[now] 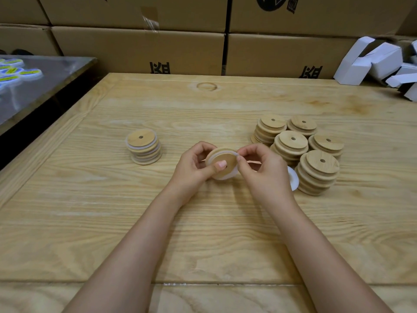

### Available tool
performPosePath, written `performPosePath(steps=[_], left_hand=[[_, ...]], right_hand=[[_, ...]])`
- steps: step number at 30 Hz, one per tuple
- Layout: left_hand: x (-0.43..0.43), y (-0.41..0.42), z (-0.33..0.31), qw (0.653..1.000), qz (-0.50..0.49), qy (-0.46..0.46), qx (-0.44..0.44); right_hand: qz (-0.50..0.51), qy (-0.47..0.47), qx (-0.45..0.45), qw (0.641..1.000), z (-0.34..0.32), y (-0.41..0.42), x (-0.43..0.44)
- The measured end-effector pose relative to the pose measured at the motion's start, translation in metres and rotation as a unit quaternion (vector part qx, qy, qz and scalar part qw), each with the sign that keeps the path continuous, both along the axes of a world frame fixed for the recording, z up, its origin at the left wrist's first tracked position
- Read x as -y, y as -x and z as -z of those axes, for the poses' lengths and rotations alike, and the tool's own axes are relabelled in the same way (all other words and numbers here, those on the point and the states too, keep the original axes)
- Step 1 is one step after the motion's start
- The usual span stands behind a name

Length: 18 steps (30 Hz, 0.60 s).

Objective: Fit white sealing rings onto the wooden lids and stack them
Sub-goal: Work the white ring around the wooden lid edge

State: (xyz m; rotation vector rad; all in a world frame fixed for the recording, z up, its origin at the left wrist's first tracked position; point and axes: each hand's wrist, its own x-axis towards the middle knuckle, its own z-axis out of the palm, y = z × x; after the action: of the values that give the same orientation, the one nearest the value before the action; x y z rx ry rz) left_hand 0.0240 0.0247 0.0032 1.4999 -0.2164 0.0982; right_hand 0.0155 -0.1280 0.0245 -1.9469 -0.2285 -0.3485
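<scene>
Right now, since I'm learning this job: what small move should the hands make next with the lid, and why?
Probably the right hand should slide its pinch along the rim, pressing the white sealing ring into place. The left hand grips the wooden lid, and the ring bulges loose at the lid's lower edge, so it looks only partly seated.

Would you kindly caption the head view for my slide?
Left hand and right hand fit a white ring onto a wooden lid above the table.
</scene>
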Motion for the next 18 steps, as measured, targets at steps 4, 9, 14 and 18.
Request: performPosePath(steps=[4,9,14,18], left_hand=[[0.0028,0.0022,-0.0014,0.999,0.029,-0.018,0.001],[0.0030,0.0016,-0.0004,1.000,-0.003,-0.027,0.007],[0.0025,0.0006,-0.0005,0.999,-0.021,-0.022,0.020],[0.0032,-0.0007,-0.0012,0.998,-0.026,-0.026,0.043]], right_hand=[[-0.007,0.041,0.029,0.999,0.0004,0.0024,-0.0028],[0.022,0.138,0.100,0.985,0.0040,0.0042,-0.0059],[0.044,0.120,0.116,0.985,0.0035,0.0066,-0.0069],[0.045,0.060,0.107,0.991,0.0028,0.0080,-0.0083]])
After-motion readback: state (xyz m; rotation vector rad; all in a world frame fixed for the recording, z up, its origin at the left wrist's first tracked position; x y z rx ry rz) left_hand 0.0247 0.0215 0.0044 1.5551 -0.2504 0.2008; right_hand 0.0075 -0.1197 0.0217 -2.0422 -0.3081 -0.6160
